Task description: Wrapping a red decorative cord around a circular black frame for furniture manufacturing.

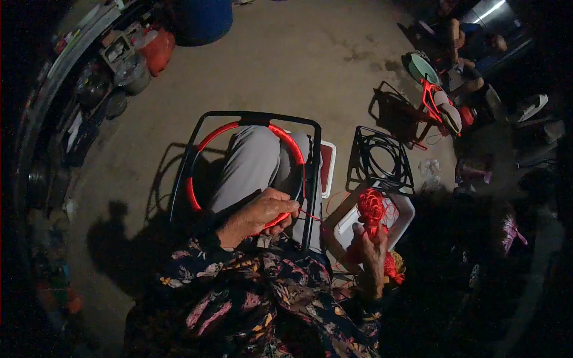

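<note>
A black metal frame (318, 149) with a round ring inside it rests over my lap, above my grey trousers. Bright red cord is wound tightly around parts of the ring (290, 143), while other stretches show bare black. My left hand (268, 212) is closed around the ring's near side, on a red-wound section. Off to the right, my right hand (373, 250) grips a bundle of red cord (372, 209). A thin strand runs from the ring beside my left hand toward the right. Beneath the bundle is a white tub (404, 224).
More black frames (380, 158) lie right of my knees, partly over the tub. At far right, another person (468, 74) sits near a green basin (422, 68) and a red-wound frame (430, 101). A blue barrel (203, 21) stands at the back; clutter lines the left wall.
</note>
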The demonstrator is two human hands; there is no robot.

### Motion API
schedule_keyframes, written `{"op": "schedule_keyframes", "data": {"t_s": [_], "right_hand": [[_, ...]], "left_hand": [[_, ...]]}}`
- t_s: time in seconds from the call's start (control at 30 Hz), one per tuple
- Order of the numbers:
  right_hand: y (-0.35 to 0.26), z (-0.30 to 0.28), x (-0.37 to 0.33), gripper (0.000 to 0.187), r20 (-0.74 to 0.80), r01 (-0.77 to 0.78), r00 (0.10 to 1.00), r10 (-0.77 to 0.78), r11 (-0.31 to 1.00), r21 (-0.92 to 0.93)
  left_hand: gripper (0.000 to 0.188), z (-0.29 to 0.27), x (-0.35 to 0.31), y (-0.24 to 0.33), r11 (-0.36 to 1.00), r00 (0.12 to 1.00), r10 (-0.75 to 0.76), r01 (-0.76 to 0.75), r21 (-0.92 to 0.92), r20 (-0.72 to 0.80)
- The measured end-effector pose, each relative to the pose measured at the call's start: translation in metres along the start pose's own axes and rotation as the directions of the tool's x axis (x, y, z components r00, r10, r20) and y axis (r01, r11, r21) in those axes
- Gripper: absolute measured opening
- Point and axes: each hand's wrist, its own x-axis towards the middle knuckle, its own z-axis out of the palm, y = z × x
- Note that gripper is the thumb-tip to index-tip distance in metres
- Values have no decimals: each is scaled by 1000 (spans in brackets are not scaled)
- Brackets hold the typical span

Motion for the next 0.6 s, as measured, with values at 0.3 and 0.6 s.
{"op": "schedule_keyframes", "data": {"t_s": [0.3,0.6], "right_hand": [[-130,-5,-53,41,419,-44,907,-25,987,154],[-71,71,-28,28,171,429,903,-395,858,-283]], "left_hand": [[29,1,3,11,877,862,444,-363,315,-243],[23,26,-10,31,292,544,832,-258,921,-111]]}}
